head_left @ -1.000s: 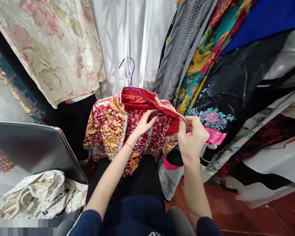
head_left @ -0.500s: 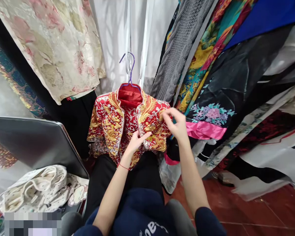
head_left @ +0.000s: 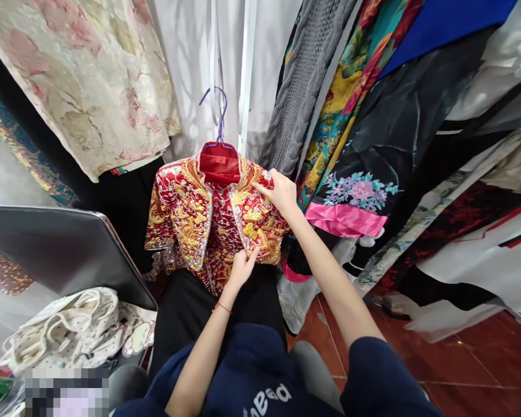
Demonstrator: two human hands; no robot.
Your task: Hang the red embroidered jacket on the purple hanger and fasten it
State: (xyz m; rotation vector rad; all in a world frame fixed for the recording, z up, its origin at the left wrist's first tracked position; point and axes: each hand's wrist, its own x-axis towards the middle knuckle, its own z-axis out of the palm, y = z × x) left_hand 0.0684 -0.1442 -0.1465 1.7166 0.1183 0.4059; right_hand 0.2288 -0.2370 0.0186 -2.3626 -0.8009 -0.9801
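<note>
Centres on a red jacket (head_left: pixel 219 229) embroidered in gold, on a purple hanger (head_left: pixel 220 128) pointing to twelve o'clock. Grips its shoulder at two with right hand (head_left: pixel 283 192); touches, perhaps pinches, its lower front edge at five with left hand (head_left: pixel 242 268). Includes spotted cloth (head_left: pixel 80 327) at eight.

The jacket (head_left: pixel 195 214) is red with gold patterns.

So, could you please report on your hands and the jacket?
Left hand on jacket, low front edge; right hand at shoulder. Jacket on hanger, front open. No obstruction visible.
</note>
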